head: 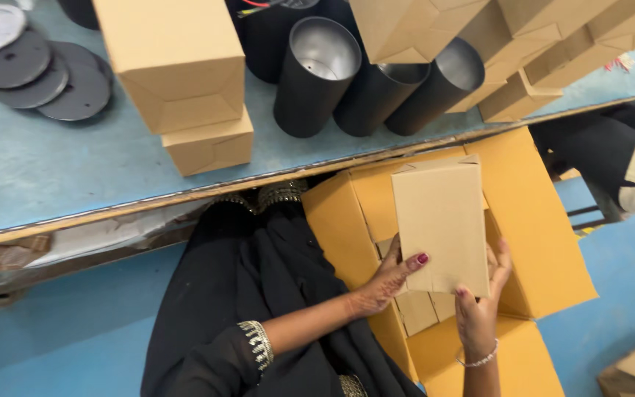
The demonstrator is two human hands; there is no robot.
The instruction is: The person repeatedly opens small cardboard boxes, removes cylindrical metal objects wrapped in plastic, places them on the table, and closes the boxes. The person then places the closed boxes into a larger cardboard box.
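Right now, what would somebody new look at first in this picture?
Probably the small brown box in the middle, held by the left hand and right hand over a big open yellow carton on the floor. Next, the shiny-lined black cylinders lying on the blue table above, with grey discs at its far left.

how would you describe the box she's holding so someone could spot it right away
Start at the big yellow-orange open carton on the blue floor, below the edge of the blue worktable. Above its opening, the left hand and right hand hold a small closed brown cardboard box by its near end. Unlike the boxes stacked on the table, it is paler than the carton and in hand.
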